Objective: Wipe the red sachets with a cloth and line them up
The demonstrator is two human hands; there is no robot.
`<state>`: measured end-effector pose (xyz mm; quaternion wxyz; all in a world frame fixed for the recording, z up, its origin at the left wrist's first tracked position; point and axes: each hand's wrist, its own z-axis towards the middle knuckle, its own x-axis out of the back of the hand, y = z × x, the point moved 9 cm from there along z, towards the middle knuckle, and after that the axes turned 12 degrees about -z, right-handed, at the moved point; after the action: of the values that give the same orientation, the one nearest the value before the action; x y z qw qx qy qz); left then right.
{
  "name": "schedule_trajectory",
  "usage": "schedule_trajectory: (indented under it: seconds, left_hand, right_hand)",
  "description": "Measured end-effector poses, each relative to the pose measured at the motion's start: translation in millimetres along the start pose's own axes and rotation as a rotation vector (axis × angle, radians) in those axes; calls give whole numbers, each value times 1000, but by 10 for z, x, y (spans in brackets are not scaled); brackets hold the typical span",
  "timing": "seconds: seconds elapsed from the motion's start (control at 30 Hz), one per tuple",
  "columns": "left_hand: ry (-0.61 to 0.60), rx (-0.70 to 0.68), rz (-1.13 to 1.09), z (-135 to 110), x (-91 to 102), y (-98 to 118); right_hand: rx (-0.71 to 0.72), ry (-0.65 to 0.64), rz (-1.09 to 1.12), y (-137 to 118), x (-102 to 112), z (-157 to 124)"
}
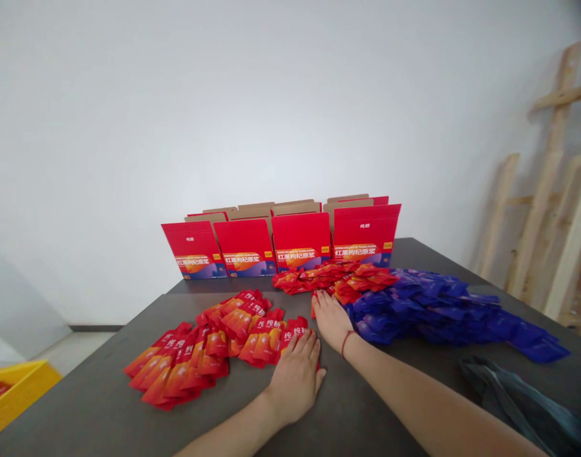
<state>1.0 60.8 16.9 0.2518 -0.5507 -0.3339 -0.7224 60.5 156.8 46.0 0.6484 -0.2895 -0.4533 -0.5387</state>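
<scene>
My left hand (297,377) lies flat at the right end of a spread of red and orange sachets (264,336), its stretched fingers resting on the nearest ones. Beyond it, my right hand (333,320), with a red cord at the wrist, reaches palm down to the near edge of a red sachet pile (338,276). Its fingers are extended over a red sachet, part of which shows beside the fingertips. More red sachets (176,365) overlap in a fanned row at the left. A heap of blue sachets (414,308) lies just right of my right hand.
Several open red cartons (302,235) stand in rows at the back of the dark table (357,412). A crumpled dark, see-through bag (514,400) lies at the front right. A yellow crate (21,393) is at the lower left, and wooden frames (552,178) lean at the right.
</scene>
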Motion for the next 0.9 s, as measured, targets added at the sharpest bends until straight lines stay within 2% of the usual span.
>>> schedule_trajectory:
  seconds: [0.1, 0.23, 0.47, 0.6, 0.67, 0.7, 0.77, 0.83, 0.9]
  left_hand:
    - [-21, 7, -27, -55, 62, -95]
    - [5, 34, -39, -148, 190, -272]
    - [53, 40, -39, -264, 318, -551]
    - [23, 6, -84, -296, 310, -589]
    - [19, -2, -144, -268, 374, -645]
    - [34, 15, -171, -237, 452, -721]
    - [78, 148, -164, -160, 674, -1036]
    - [91, 398, -59, -118, 930, -1531]
    - [92, 565, -4, -99, 1166, -1975]
  right_hand:
    - [2, -42, -19, -33, -102, 17]
    - [44, -69, 1, -75, -108, -201]
    - [79, -13, 99, -62, 116, -671]
    - [44, 26, 173, -15, 266, -772]
    - [32, 46, 212, -19, 335, -778]
    - [30, 54, 231, -40, 363, -776]
    - [33, 61, 266, -134, 400, -769]
    - [41, 54, 293, -302, 408, -772]
    - [49, 35, 308, -526, 387, -792]
